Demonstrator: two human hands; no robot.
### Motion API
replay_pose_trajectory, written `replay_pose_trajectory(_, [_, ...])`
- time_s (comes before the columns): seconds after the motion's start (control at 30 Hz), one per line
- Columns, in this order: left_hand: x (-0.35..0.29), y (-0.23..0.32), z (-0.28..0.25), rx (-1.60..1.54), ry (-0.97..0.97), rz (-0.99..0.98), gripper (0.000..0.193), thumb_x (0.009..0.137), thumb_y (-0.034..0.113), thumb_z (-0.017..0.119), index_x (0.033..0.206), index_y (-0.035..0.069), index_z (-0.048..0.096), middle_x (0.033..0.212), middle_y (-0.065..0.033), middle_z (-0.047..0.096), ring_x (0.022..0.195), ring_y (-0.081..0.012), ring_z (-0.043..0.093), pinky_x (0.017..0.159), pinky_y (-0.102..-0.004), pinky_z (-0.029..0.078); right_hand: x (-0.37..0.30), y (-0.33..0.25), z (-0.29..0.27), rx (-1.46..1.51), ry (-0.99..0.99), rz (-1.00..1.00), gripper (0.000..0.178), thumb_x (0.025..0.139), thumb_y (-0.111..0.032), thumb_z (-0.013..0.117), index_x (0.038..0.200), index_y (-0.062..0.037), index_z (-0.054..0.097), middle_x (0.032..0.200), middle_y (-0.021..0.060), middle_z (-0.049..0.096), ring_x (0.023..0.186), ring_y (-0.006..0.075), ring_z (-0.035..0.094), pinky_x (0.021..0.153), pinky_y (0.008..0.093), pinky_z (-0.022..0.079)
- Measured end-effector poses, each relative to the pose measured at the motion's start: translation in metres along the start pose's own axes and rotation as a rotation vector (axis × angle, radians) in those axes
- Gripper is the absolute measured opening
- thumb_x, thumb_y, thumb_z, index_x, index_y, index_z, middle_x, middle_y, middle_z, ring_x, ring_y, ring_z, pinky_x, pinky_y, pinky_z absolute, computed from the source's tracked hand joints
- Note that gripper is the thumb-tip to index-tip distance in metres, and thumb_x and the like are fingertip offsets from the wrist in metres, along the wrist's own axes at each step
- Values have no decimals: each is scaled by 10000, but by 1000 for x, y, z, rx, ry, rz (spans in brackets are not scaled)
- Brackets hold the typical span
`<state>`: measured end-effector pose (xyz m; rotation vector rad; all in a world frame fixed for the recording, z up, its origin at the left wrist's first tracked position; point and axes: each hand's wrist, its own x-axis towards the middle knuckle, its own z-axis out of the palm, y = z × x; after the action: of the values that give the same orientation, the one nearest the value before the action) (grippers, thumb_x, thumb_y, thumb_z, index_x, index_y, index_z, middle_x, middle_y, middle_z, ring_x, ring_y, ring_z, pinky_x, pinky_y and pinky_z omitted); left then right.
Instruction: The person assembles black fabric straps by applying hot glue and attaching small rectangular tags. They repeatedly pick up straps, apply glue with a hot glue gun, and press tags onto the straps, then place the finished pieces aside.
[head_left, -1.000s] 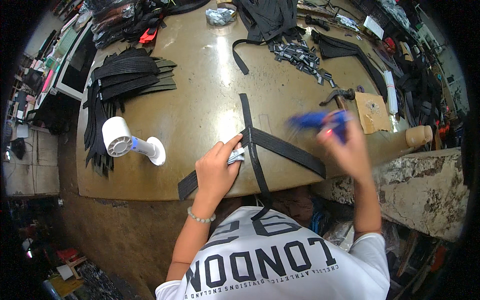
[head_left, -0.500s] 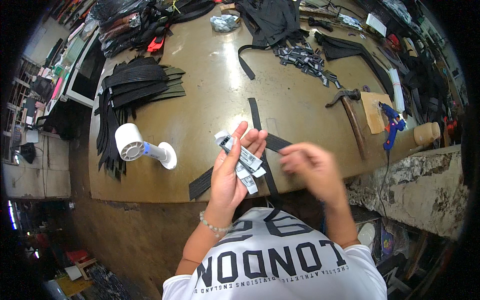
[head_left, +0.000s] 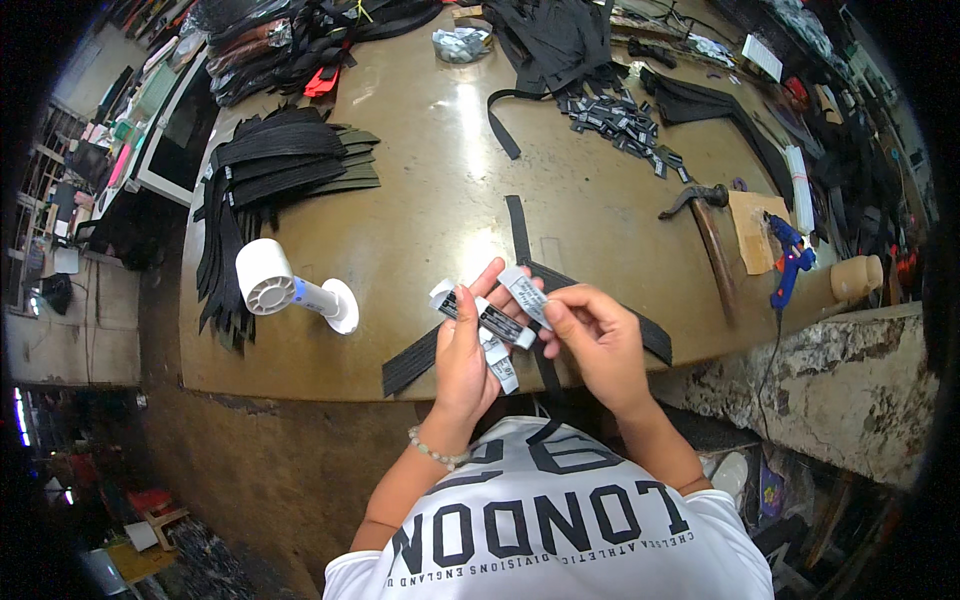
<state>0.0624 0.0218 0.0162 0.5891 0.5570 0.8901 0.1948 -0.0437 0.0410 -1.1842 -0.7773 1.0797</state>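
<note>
Several small black-and-white fabric labels lie across the palm and fingers of my left hand, its thumb pressing on them. Between thumb and fingertips, my right hand pinches one pale label just above that bunch. Beneath both hands a wide black webbing strap runs across the table near its front edge, partly hidden by them. A narrower black strap crosses it and comes toward my shirt.
A white handheld fan stands left, by stacked black straps. A hammer, a blue glue gun and a tape roll lie right on the table. Small dark tags are heaped farther back.
My right hand has moved left to the labels and now pinches one. More of the wide strap's right end shows. The view has shifted slightly.
</note>
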Motion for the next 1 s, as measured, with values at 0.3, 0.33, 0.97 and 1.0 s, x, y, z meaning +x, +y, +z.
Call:
replay_pose_trajectory(0.3, [-7,29,1,162,-144,-45,426,1037,406,498,1125,-8,539,688,63,334,572,-48,318,530,-199,301,0,-19,-22,7,-228,35,172,978,-59,594,1086,64,647,957,57,594,749,96,614,638,224,520])
replay_pose_trajectory(0.33, [-11,33,2,432,-71,-13,383,967,321,654,1137,-14,583,689,79,360,595,-21,344,545,-179,303,0,-22,-26,-10,-254,39,174,979,-59,591,1089,62,649,962,58,591,745,96,614,637,225,520])
replay_pose_trajectory(0.97, [-12,20,-8,291,-161,-205,193,927,128,696,1055,-15,677,807,-31,650,492,-8,367,421,-188,258,4,12,-19,25,-313,-227,249,948,-35,619,1189,3,664,1242,90,515,1118,157,533,924,277,461])
replay_pose_trajectory(1.0, [-12,19,-7,274,-153,-218,210,925,116,697,1087,-13,664,777,3,601,497,-7,369,422,-188,254,4,15,-16,103,-294,-179,277,943,-35,627,1218,-4,650,1279,88,489,1132,163,525,926,282,462])
